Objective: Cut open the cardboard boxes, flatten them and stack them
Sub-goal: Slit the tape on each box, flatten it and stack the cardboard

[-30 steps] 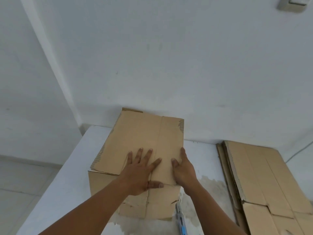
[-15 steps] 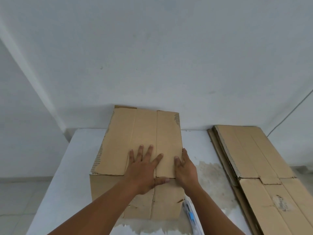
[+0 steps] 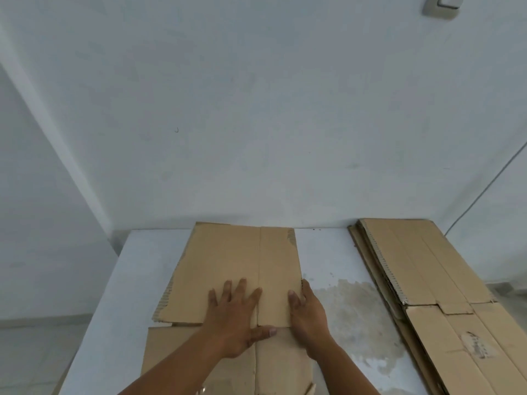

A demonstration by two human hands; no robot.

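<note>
We have the cardboard box [image 3: 233, 269] lying flat on the white table [image 3: 137, 280], its far edge close to the wall and its near flaps reaching toward us. Our hands sit close together but not touching, both on the near end of the top panel. The left hand [image 3: 233, 317] is spread flat, palm down, with the thumb along the panel's near edge. The right hand [image 3: 309, 315] rests at the right edge, thumb on top and forefinger straight along the side. It looks like pressing rather than gripping, though we cannot see whether any finger tucks under.

The step in hand, as we judge it, is pressing the box fully flat before it goes on the pile. To do it well, we keep our palms flat and our weight over the centre crease, then work outward to the corners so no fold springs back. The far end looks flat, but we should run a hand over it as well. The torn, ragged left edge needs gentle handling.

The pile of flattened boxes [image 3: 427, 275] lies well apart, on the table's right side beyond a stained patch [image 3: 350, 309]. When we move the box across, we should lift it by both long edges and line up its edges with the pile.
</note>
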